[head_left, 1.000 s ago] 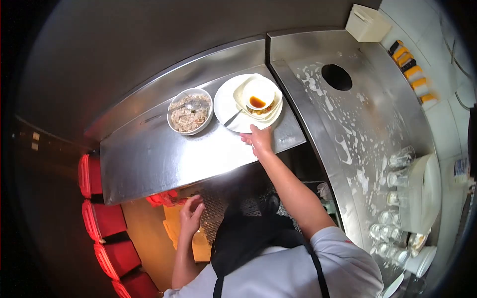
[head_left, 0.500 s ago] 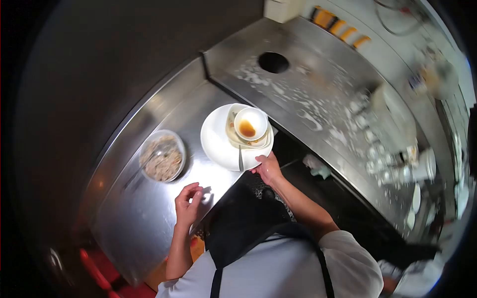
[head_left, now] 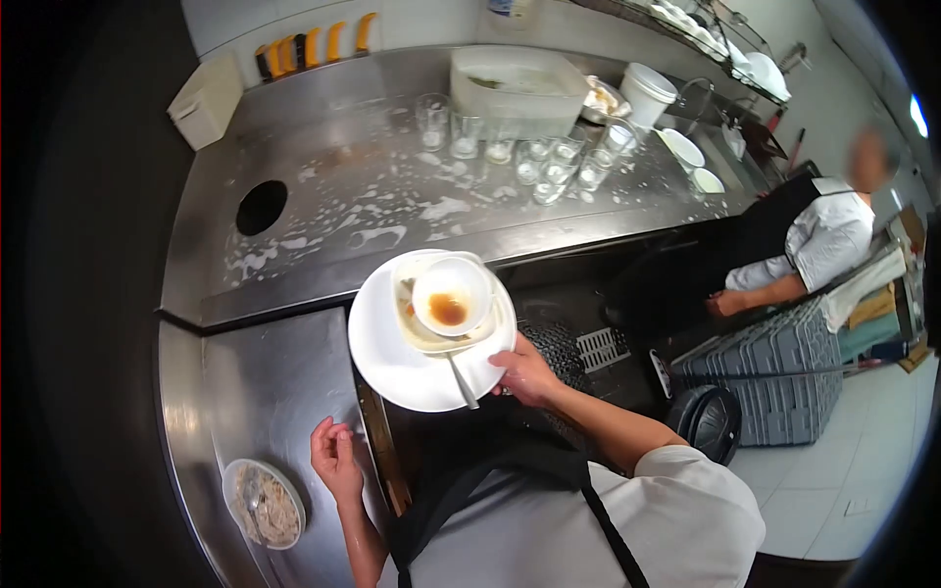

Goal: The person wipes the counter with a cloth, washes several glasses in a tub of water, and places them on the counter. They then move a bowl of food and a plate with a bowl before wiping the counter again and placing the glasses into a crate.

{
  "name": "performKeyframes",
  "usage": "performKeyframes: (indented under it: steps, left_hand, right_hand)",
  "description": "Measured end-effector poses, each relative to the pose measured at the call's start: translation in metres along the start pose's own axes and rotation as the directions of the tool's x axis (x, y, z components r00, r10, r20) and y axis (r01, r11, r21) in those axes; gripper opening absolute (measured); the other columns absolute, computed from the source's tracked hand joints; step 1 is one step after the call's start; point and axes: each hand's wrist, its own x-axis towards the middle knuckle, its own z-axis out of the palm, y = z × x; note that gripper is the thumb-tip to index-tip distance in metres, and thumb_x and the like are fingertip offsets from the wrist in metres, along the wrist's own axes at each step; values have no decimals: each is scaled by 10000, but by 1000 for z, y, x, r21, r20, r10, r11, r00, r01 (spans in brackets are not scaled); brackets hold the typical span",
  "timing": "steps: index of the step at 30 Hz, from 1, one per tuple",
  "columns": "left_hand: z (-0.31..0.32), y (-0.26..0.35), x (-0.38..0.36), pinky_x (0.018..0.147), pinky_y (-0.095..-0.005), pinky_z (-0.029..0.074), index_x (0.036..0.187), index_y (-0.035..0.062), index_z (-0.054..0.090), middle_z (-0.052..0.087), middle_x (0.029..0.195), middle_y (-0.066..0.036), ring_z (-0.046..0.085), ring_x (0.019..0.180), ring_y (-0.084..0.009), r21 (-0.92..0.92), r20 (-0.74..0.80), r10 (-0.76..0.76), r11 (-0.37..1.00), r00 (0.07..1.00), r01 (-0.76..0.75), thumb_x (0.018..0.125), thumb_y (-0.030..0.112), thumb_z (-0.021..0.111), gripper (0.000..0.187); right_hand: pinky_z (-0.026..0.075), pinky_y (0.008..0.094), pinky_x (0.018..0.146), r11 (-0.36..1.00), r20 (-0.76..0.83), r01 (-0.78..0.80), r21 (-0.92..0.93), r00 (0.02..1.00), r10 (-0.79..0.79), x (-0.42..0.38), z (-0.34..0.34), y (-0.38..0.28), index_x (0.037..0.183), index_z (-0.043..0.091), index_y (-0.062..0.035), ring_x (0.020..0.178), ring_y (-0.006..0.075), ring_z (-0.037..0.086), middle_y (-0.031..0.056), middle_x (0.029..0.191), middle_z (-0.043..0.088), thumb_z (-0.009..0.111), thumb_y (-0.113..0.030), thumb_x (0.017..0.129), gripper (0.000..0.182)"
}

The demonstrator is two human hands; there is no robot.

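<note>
My right hand (head_left: 529, 372) grips the rim of a large white plate (head_left: 377, 338), with the thumb on top. Stacked on that plate are a pale dish (head_left: 404, 309) and a small white bowl (head_left: 469, 284) with brown sauce in it. The metal handle of a piece of cutlery (head_left: 461, 380) sticks out over the plate's near edge; its other end is hidden. My left hand (head_left: 336, 461) is empty, its fingers loosely curled, above the steel counter's edge. To its left stands a bowl of food scraps (head_left: 267, 505) with a utensil in it.
Ahead is a foamy steel counter (head_left: 333, 167) with a round hole (head_left: 262, 208), several glasses (head_left: 549, 162), a plastic tub of water (head_left: 515, 88) and a white bucket (head_left: 647, 93). A co-worker (head_left: 828, 235) stands at the right, near stacked grey crates (head_left: 774, 367) and a black bin (head_left: 708, 421).
My view has swung to the right, bringing the co-worker and crates into sight. The held plate is now off the counter, over the gap by the foamy worktop. My left hand remains empty.
</note>
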Motion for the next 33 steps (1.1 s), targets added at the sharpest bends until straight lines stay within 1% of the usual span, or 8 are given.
performKeyframes:
  steps: [6, 7, 13, 17, 19, 20, 24, 33]
  left_hand:
    - [41, -5, 7, 827, -253, 475, 1226, 6, 561, 648, 979, -51, 586, 863, -104, 24, 93, 5, 1000, 996, -7, 965, 61, 596, 269]
    - [51, -4, 8, 829, -253, 479, 1223, 6, 563, 648, 978, -52, 588, 866, -105, 31, 104, -12, 999, 994, 9, 965, 55, 593, 264]
    - [125, -5, 18, 826, -246, 488, 1216, 6, 565, 651, 969, -52, 594, 866, -103, 73, 118, -15, 997, 993, 7, 965, 43, 587, 254]
    - [192, 2, 29, 811, -246, 488, 1216, -3, 565, 662, 948, -54, 595, 853, -97, 79, 116, 3, 997, 993, -12, 960, 54, 601, 265]
    - [223, -4, 36, 813, -253, 495, 1229, -8, 561, 663, 959, -59, 600, 867, -97, 68, 161, -8, 998, 987, -3, 957, 55, 609, 283]
    - [237, -6, 38, 817, -255, 495, 1233, -11, 558, 663, 964, -59, 602, 875, -96, 70, 185, -23, 997, 982, 11, 956, 51, 611, 289]
    - [295, 23, 44, 834, -250, 488, 1256, -17, 544, 660, 983, -63, 606, 887, -104, 97, 261, -21, 995, 965, -4, 951, 32, 613, 317]
    - [324, 21, 33, 837, -252, 476, 1266, -8, 541, 662, 975, -60, 599, 880, -97, 155, 114, -44, 988, 992, 26, 955, 55, 626, 328]
  right_hand:
    - [498, 300, 460, 988, -276, 142, 59, 953, -120, -39, -79, -53, 1284, 460, -51, 694, 203, 642, 104, 989, 633, 564, -42, 824, 471]
    - [498, 303, 463, 984, -308, 169, 57, 940, -144, -43, -88, -68, 1288, 443, -27, 684, 207, 632, 124, 982, 617, 504, -13, 833, 460]
    - [484, 309, 471, 948, -551, 319, -7, 790, -270, -24, -204, -119, 1264, 423, -9, 626, 216, 601, 138, 955, 609, 480, 13, 798, 470]
    - [472, 291, 440, 904, -612, 427, -16, 710, -347, 16, -292, -151, 1264, 431, 6, 621, 214, 607, 150, 953, 620, 449, 35, 791, 474]
    - [484, 294, 472, 896, -634, 440, -60, 676, -375, 41, -335, -164, 1261, 426, 18, 584, 200, 575, 136, 927, 609, 459, 20, 794, 468]
    - [508, 272, 439, 871, -641, 486, -64, 649, -410, 55, -354, -170, 1282, 412, 34, 598, 217, 614, 164, 968, 624, 432, 40, 790, 492]
    - [511, 276, 423, 823, -725, 567, -31, 555, -409, 113, -410, -206, 1290, 378, 24, 532, 218, 597, 179, 951, 621, 413, 41, 807, 485]
    - [556, 314, 464, 691, -861, 722, 27, 368, -351, 234, -496, -270, 1314, 390, -41, 612, 261, 645, 182, 1025, 626, 394, 67, 851, 475]
